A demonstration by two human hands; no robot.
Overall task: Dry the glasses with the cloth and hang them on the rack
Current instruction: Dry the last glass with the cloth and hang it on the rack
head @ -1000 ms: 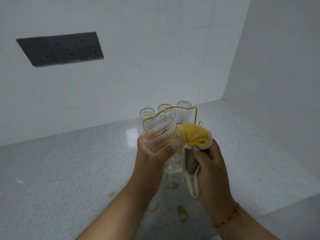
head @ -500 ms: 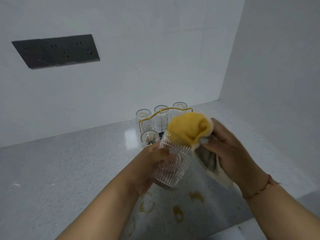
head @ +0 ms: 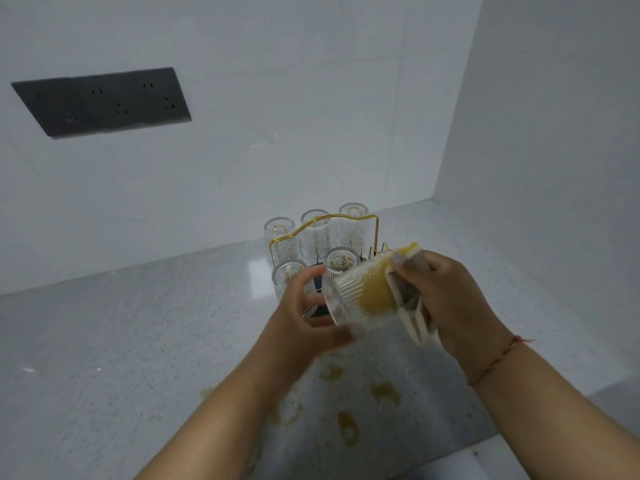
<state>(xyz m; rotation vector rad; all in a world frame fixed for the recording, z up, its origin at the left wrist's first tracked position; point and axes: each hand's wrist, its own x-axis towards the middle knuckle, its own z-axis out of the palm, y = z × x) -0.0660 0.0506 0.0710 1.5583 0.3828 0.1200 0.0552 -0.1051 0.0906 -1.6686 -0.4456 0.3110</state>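
A person's left hand (head: 304, 306) grips a ribbed glass (head: 349, 296) by its base, tipped sideways above the speckled counter (head: 121, 341), so the right hand (head: 446, 299) can push the yellow cloth (head: 377, 289) into its mouth. Just beyond, five glasses already sit upturned on the gold wire rack (head: 325, 220), likely to drain.

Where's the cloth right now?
Centre-right in the head view: the cloth is stuffed inside the glass, pushed by the right hand, just in front of the rack.

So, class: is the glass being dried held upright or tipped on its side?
Tipped on its side. The ribbed glass lies roughly level between the left hand and right hand, its mouth facing right with the yellow cloth pushed inside.
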